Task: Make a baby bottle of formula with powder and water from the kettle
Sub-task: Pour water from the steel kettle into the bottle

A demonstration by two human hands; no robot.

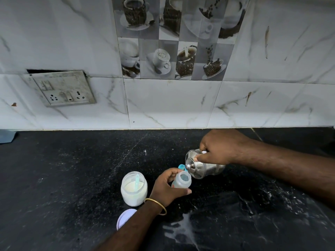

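On the dark surface [72,178], the open bottle [182,182] is gripped by the left hand [165,187] while the steel kettle [203,164], clutched by the right hand [217,147], is tipped over it; powder jar [133,189] sits open, so capping and shaking are probably left

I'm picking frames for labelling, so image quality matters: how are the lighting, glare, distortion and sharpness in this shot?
Head view: dim, even light; the black counter swallows detail. Wide-angle bending curves the wall tiles and counter edge. Glare shows on the steel kettle and as a pale sheen low on the counter. The bottle and powder jar look reasonably sharp; the frame corners go soft.
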